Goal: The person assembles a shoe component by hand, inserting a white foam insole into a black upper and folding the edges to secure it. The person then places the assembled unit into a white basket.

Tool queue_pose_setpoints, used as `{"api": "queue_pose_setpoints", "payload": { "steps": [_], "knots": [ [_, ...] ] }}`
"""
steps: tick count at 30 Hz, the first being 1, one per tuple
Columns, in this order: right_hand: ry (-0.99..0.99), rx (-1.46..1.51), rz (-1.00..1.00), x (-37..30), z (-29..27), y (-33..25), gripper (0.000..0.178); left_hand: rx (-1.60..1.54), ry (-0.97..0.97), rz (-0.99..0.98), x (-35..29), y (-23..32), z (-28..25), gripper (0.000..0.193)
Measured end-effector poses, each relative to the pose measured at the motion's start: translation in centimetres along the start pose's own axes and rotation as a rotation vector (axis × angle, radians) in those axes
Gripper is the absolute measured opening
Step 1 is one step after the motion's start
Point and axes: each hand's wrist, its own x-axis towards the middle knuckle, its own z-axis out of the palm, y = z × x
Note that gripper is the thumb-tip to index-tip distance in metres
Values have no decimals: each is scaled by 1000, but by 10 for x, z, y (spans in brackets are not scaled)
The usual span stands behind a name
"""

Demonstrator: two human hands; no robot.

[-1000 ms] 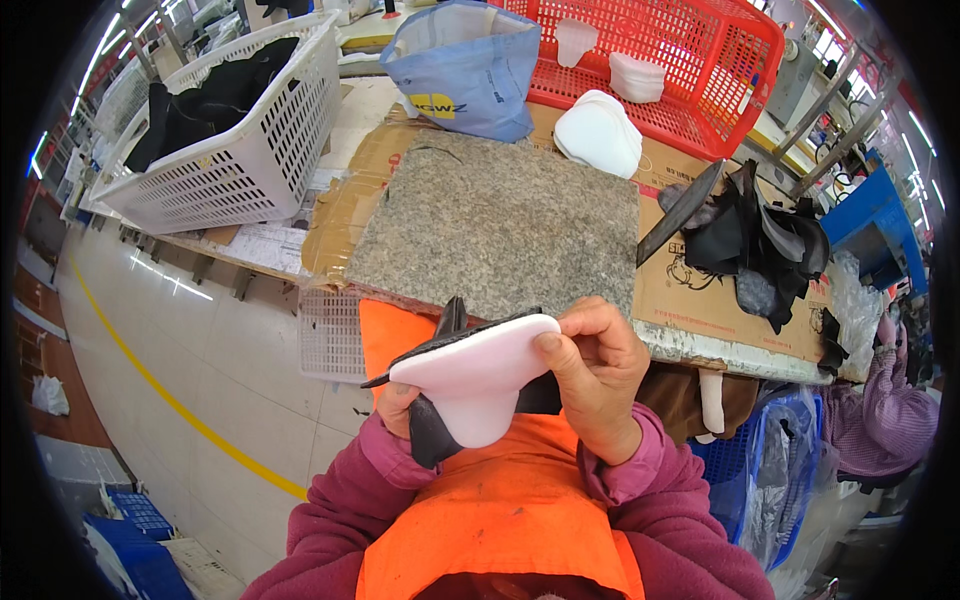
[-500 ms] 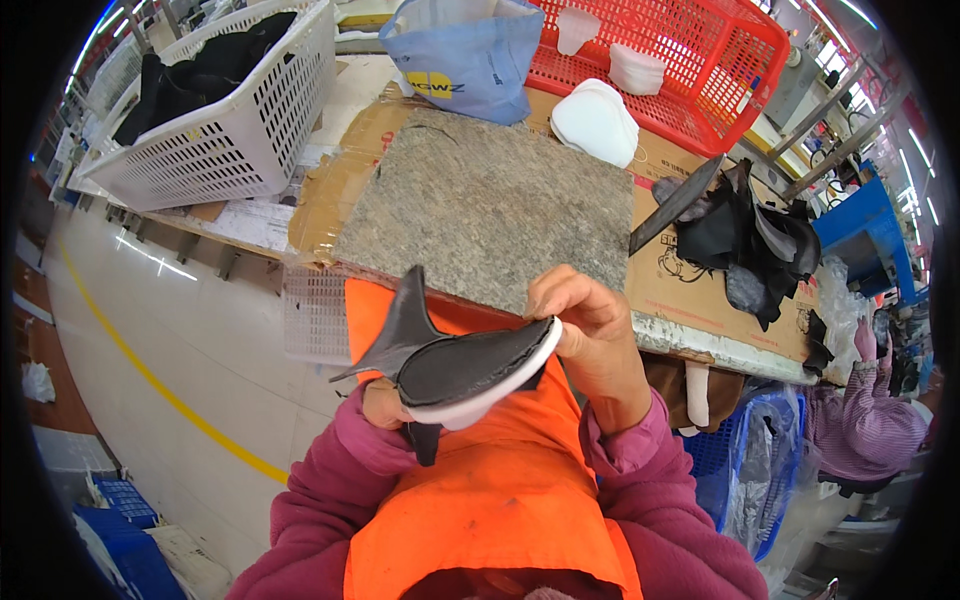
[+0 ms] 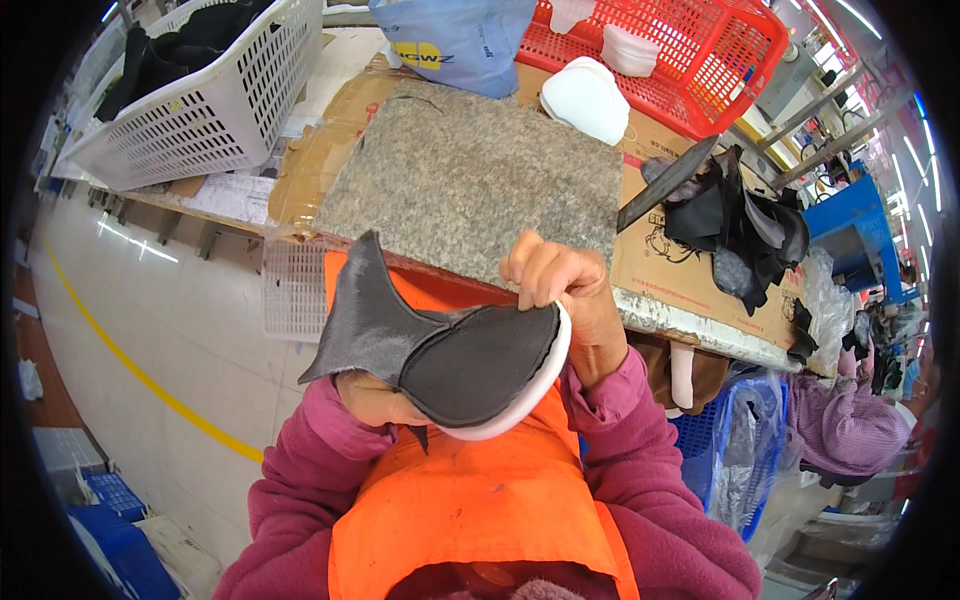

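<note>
Left of the rough grey rectangular stone slab [image 3: 470, 165] sits a white perforated plastic basket [image 3: 205, 125] holding black material [image 3: 185, 45]. Before the slab's near edge, the left hand [image 3: 375, 400] grips a flared black piece with a rounded, white-rimmed end [image 3: 480, 365]. Behind the slab stands a blue bag [image 3: 465, 35]. The right hand [image 3: 560, 285], fingers curled, pinches the rim's right side, near the slab's front right corner. Behind that slab lie white rounded pads [image 3: 587, 100]; right of it, crumpled black scraps [image 3: 745, 225].
</note>
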Motion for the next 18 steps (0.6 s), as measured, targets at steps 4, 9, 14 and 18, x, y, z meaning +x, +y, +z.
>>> {"api": "queue_pose_setpoints", "payload": {
  "steps": [4,9,14,18],
  "knots": [
    [342,39,221,-6,13,-6,27,39,2,32,-1,3,0,69],
    [470,-54,193,-18,22,-9,34,70,2,59,4,4,3,67],
    [372,-49,71,-34,39,-15,27,98,-5,72,8,2,7,65],
    [339,17,90,-39,48,-17,23,119,-16,89,10,-1,11,63]
  ]
}}
